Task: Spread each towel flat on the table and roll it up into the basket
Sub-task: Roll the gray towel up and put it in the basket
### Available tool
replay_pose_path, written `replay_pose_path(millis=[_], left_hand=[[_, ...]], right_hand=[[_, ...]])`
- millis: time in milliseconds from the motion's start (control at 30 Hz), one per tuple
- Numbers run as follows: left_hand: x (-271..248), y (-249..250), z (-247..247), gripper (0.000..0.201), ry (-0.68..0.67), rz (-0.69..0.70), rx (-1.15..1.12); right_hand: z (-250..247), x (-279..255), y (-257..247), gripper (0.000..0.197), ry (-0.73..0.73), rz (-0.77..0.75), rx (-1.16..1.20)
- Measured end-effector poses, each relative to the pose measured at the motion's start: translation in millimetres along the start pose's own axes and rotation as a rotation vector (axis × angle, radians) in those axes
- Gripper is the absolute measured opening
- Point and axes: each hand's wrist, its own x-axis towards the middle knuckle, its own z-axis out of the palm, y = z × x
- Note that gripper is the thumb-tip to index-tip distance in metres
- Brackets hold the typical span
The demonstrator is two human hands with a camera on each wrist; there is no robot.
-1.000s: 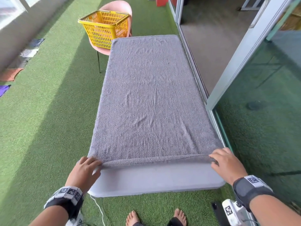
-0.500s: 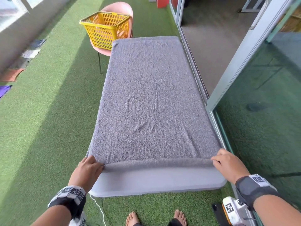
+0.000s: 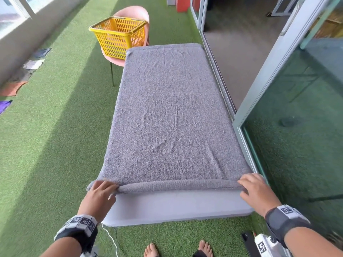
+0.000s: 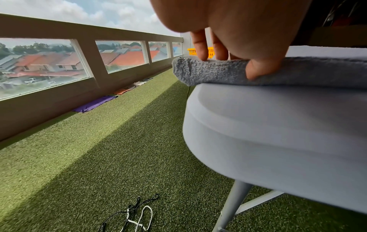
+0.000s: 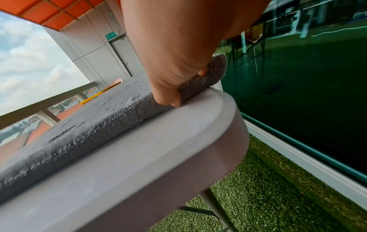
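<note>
Both hands are clamped on the near end of the grey towel (image 3: 170, 115), one at each corner. The left hand (image 3: 99, 198) has its fingers (image 4: 200, 45) on top of the rolled edge and the thumb pressed against its front face, as the left wrist view shows. The right hand (image 3: 259, 191) grips the opposite corner, thumb low against the roll and fingers curled over it.

The towel lies flat along the length of the grey counter (image 3: 178, 210), covering nearly all of it. Its near edge is turned over into a narrow roll running from hand to hand. A bare strip of counter shows in front of the roll.

The yellow basket (image 3: 118, 37) sits on a pink chair (image 3: 138, 13) at the far left corner of the counter. Cloths (image 3: 13, 88) lie on the green turf (image 3: 46, 145) along the left wall.
</note>
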Motion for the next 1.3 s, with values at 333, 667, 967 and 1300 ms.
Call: replay_pose_path(millis=[333, 667, 967, 1300], left_hand=[[-14, 10, -9, 0.016, -0.066, -0.056, 0.063], [14, 13, -4, 0.019, 0.007, -0.171, -0.058], [1, 6, -6, 0.042, -0.079, -0.056, 0.047], [-11, 12, -11, 0.017, -0.088, -0.053, 0.106]], right_hand=[[-21, 12, 1, 0.031, -0.171, 0.016, -0.032], [-21, 23, -6, 0.017, 0.005, 0.029, 0.060], [-10, 7, -8, 0.034, -0.041, -0.004, -0.094], [-22, 11, -5, 0.025, -0.137, 0.001, -0.026]])
